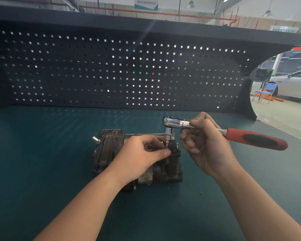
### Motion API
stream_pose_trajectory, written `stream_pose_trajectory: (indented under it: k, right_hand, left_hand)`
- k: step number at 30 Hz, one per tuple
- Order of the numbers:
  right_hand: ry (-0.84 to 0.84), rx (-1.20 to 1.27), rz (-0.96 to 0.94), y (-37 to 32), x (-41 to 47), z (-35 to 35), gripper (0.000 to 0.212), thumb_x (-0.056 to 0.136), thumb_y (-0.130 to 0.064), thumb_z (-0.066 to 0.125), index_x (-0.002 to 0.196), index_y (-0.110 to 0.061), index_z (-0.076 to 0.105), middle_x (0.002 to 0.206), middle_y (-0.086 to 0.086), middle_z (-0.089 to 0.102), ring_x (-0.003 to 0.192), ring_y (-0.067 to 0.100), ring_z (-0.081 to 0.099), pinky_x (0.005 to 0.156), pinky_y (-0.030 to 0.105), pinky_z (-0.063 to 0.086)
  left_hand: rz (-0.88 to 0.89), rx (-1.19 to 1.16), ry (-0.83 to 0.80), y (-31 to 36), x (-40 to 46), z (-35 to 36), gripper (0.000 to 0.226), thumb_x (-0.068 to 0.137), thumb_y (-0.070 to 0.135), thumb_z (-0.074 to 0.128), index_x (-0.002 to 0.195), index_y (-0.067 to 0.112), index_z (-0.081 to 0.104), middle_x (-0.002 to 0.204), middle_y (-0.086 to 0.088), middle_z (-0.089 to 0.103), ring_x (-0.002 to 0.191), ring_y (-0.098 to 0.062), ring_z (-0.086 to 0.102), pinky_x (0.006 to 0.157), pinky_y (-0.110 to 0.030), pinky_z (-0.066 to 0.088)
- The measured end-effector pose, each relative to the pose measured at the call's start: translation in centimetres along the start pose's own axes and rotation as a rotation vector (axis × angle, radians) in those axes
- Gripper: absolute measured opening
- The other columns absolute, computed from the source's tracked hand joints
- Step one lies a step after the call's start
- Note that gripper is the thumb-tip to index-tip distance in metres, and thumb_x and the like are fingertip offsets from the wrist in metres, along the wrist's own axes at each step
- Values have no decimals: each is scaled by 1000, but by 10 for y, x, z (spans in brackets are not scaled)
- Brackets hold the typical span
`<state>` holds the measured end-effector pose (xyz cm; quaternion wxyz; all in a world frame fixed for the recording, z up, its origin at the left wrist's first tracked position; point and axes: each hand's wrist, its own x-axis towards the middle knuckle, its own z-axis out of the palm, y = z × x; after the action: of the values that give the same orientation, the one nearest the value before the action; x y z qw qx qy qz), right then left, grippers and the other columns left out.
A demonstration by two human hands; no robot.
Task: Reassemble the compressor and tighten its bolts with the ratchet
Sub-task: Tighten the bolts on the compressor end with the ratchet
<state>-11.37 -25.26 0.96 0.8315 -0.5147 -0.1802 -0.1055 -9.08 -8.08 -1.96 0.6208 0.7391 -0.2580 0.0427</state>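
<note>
As left hand (142,153) steadies compressor (111,150), ratchet (215,131) above, R hand (207,145)

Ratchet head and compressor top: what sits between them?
Head view: a chrome socket drops from the ratchet head to a bolt on the compressor. The left hand steadies it; the right hand grips the ratchet's shaft.

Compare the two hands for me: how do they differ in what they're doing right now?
The left hand lies on the compressor, fingers pinching at the socket's tip; the right hand is raised off it, gripping the ratchet.
The left hand is palm down; the right hand shows its palm side.
The right hand holds the metal shank near the head, not the red handle.
Both meet at the same bolt spot.
</note>
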Motion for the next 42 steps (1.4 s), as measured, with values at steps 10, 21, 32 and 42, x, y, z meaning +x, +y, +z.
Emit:
stream_pose_trajectory:
  k: [10,21,32,42]
  right_hand:
    - [-20,-45,-12,0,2,-1,22,79,-11,50,60,-21,43,54,13,56,37,14,41,36,16,29]
    - [4,99,246,-10,18,-1,27,76,-9,49,51,-18,45,49,4,45,33,6,29,29,13,21]
    - [291,-200,-179,8,4,8,25,76,-7,48,55,-15,35,49,3,34,45,15,29,42,21,24]
    - [150,-971,-710,11,-25,39,37,71,-58,66,78,-26,48,60,-16,53,48,3,43,48,10,31]
  left_hand:
    - [-15,-7,-10,-1,0,1,13,76,14,80,73,20,69,96,11,74,90,-6,70,82,-23,53]
    - [-9,-63,14,11,-1,-2,14,91,15,63,99,22,72,95,7,75,92,-5,69,83,-18,51]
    - [24,-137,168,19,3,23,16,75,21,80,89,20,72,85,5,77,85,-8,72,79,-19,55]
    - [40,-70,158,20,-1,23,42,88,-2,57,55,20,73,45,15,60,44,8,53,45,-5,38]
